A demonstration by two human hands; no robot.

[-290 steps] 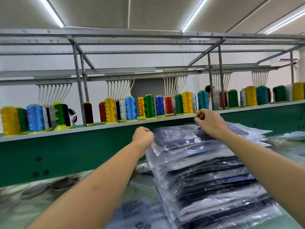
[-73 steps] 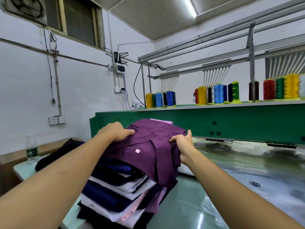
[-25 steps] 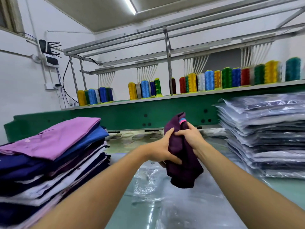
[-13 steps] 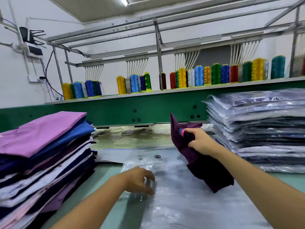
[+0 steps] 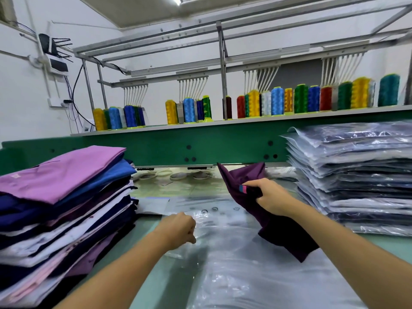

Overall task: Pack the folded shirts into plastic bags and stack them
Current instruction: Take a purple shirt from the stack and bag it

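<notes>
Step in hand: bagging one shirt, at the stage of getting the bag open. Nothing is going into the bag yet.

The right hand is grasping a dark purple folded shirt, fingers wrapped round its upper part beside a small pink-and-blue label. The shirt is hanging in the air, tilted, with its lower end dangling just over the loose clear plastic bags that are lying flat on the pale green table. It is not touching the bag mouth.

The left hand is sitting low on the top bag with its fingers curled in at the film's near edge. It is probably pinching the top layer to lift it, but blur and glare are hiding the contact, so I cannot tell if film is really between the fingers.

A tall pile of unpacked folded shirts, lilac on top with blue, navy and white under it, is waiting on the left. The stack of shirts already sealed in clear bags is standing on the right, well apart from the hands, against the green machine beam with coloured thread cones along the shelf above.

Next move, by my reading: separating the two film layers and holding the mouth wide, then bringing the shirt down square and sliding it in bottom edge first. The film looks thin and clingy, and the shirt is hanging bunched, so it is likely needing a flattening first or it is going to snag at the mouth.

Many shirts are left, so the task is mid-way at best.
</notes>
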